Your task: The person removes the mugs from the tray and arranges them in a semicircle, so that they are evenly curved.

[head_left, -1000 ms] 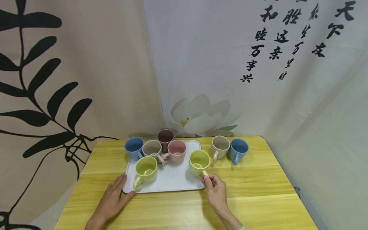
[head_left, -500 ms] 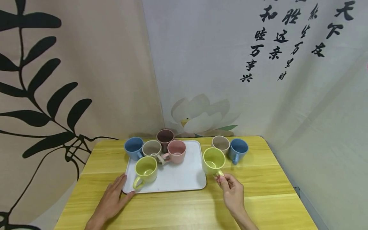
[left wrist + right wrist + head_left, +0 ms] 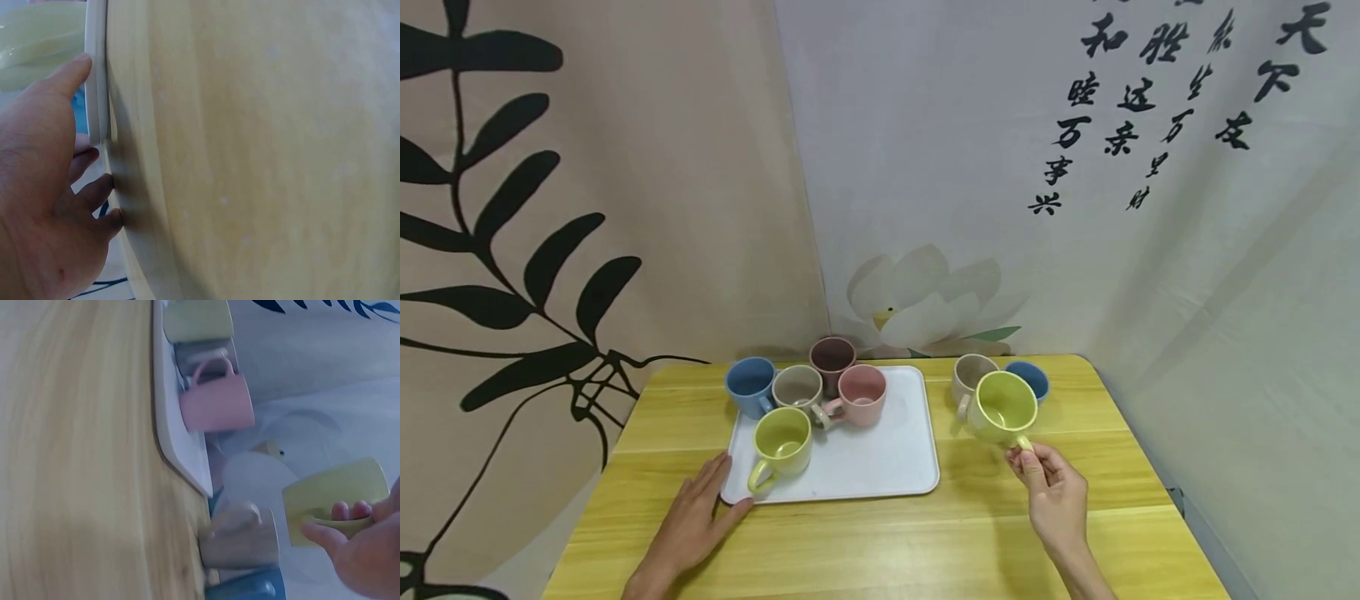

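Note:
My right hand (image 3: 1054,492) pinches the handle of a yellow-green mug (image 3: 1004,408) and holds it raised over the table, right of the tray. In the head view this mug overlaps a beige mug (image 3: 972,375) and a blue mug (image 3: 1032,379) standing behind it. In the right wrist view the fingers curl through the held mug's handle (image 3: 344,525). My left hand (image 3: 691,523) rests at the near left corner of the white tray (image 3: 880,479), fingers relaxed and touching its edge. Near that hand, a second yellow-green mug (image 3: 782,442) stands on the tray.
Toward the tray's back left are a blue mug (image 3: 750,387), a grey-beige mug (image 3: 797,390), a pink mug (image 3: 862,394) and a dark brown mug (image 3: 832,362). The wooden table (image 3: 850,550) ends at a fabric backdrop (image 3: 925,167) with printed leaves and characters.
My right hand has carried the yellow-green mug from above the tray's right side to the right, off the tray and in front of the beige and blue mugs. The left hand has stayed put.

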The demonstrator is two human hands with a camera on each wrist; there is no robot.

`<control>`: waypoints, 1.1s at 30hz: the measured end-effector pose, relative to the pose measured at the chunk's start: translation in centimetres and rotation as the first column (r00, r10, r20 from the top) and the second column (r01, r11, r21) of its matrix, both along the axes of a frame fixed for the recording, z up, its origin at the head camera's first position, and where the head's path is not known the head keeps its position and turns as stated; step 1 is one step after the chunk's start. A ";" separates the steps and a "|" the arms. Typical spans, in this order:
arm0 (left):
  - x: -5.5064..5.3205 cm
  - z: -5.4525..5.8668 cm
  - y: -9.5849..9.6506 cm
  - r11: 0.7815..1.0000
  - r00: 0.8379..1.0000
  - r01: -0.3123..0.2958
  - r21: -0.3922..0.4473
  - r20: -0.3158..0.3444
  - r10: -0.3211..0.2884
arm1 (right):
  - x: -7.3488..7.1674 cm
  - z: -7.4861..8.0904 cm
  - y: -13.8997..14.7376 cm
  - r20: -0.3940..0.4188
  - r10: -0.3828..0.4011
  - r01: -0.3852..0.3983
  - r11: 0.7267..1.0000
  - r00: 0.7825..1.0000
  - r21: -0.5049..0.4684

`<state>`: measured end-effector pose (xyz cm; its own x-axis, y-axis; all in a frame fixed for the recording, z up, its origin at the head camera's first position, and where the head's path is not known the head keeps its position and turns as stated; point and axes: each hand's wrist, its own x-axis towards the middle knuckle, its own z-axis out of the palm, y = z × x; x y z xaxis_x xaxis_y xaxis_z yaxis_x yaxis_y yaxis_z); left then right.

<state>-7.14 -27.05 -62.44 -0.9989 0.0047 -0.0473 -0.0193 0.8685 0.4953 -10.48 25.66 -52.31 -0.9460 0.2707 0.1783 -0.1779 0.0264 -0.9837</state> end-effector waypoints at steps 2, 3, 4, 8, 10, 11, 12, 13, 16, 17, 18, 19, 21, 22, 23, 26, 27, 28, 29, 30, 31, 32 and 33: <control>0.0 0.0 0.0 1.000 1.000 0.001 0.001 0.002 -0.001 | -0.1 0.2 0.7 -0.009 -0.014 0.014 1.000 1.000 -0.001; 0.0 0.1 0.0 1.000 1.000 0.000 0.001 0.003 0.000 | -0.1 0.2 1.1 -0.014 -0.019 0.019 1.000 1.000 -0.006; 0.0 0.1 0.0 1.000 1.000 0.000 0.000 0.004 0.000 | -0.2 0.3 1.5 -0.021 -0.025 0.024 1.000 0.999 -0.008; 0.1 0.1 0.1 1.000 1.000 0.003 -0.001 -0.010 -0.003 | -0.3 0.5 2.8 -0.048 -0.044 0.043 0.999 0.998 -0.019; 0.1 0.1 0.1 1.000 1.000 0.006 -0.002 -0.021 -0.006 | -0.3 0.6 3.4 -0.061 -0.053 0.051 0.998 0.997 -0.023; 0.1 0.1 0.1 1.000 1.000 0.006 -0.003 -0.026 -0.006 | -0.4 0.6 3.7 -0.067 -0.058 0.056 0.998 0.996 -0.030; 0.1 0.1 0.1 1.000 1.000 0.006 -0.002 -0.029 -0.006 | -0.4 0.7 4.0 -0.072 -0.062 0.060 0.997 0.995 -0.039; 0.1 0.0 0.1 1.000 1.000 0.007 -0.002 -0.030 -0.007 | -0.4 0.7 4.3 -0.077 -0.066 0.064 0.997 0.995 -0.035; 0.1 0.1 0.1 1.000 1.000 0.004 -0.004 -0.029 -0.004 | -0.5 0.8 5.2 -0.085 -0.080 0.077 0.996 0.993 -0.039; 0.1 0.1 0.1 1.000 1.000 0.003 -0.004 -0.028 -0.003 | -0.6 0.8 5.6 -0.084 -0.085 0.082 0.996 0.993 -0.043; 0.1 0.1 0.1 1.000 1.000 0.003 -0.005 -0.028 -0.003 | -0.6 0.8 5.9 -0.080 -0.092 0.088 0.995 0.993 -0.049; 0.1 0.1 0.1 1.000 1.000 0.003 -0.006 -0.029 -0.003 | -0.6 0.8 6.2 -0.074 -0.100 0.096 0.994 0.992 -0.058; 0.1 0.1 0.2 1.000 0.999 0.003 -0.008 -0.032 -0.004 | -0.7 0.8 6.9 -0.062 -0.122 0.118 0.991 0.991 -0.069; 0.1 0.1 0.2 1.000 0.999 0.004 -0.008 -0.032 -0.004 | -0.8 0.7 7.2 -0.052 -0.134 0.130 0.989 0.990 -0.071; 0.1 0.1 0.2 1.000 0.999 0.004 -0.009 -0.035 -0.004 | -0.9 0.7 7.5 -0.051 -0.145 0.141 0.987 0.988 -0.074; 0.1 0.1 0.2 1.000 0.999 0.004 -0.009 -0.038 -0.005 | -1.2 0.3 8.5 -0.074 -0.166 0.159 0.983 0.983 -0.089; 0.1 0.1 0.1 1.000 0.999 0.004 -0.008 -0.038 -0.004 | -1.3 0.2 8.8 -0.080 -0.172 0.164 0.982 0.982 -0.096; 0.1 0.1 0.1 1.000 0.999 0.004 -0.008 -0.039 -0.004 | -1.5 0.0 9.1 -0.087 -0.179 0.170 0.980 0.980 -0.104; 0.1 0.0 0.1 1.000 0.999 0.004 -0.007 -0.039 -0.004 | -1.6 -0.1 9.4 -0.096 -0.186 0.175 0.978 0.978 -0.113; 0.1 0.0 0.1 1.000 0.999 0.005 -0.006 -0.040 -0.005 | -1.7 -0.3 9.7 -0.090 -0.194 0.182 0.976 0.977 -0.122; 0.1 0.0 0.1 1.000 0.999 0.005 -0.006 -0.040 -0.005 | -1.9 -0.5 9.9 -0.078 -0.203 0.192 0.973 0.976 -0.126; 0.1 0.0 0.1 1.000 0.999 0.006 -0.006 -0.040 -0.006 | -2.0 -0.7 10.2 -0.062 -0.212 0.203 0.971 0.975 -0.130; 0.1 0.0 0.1 1.000 0.999 0.006 -0.006 -0.041 -0.006 | -2.2 -0.9 10.4 -0.045 -0.221 0.214 0.969 0.974 -0.123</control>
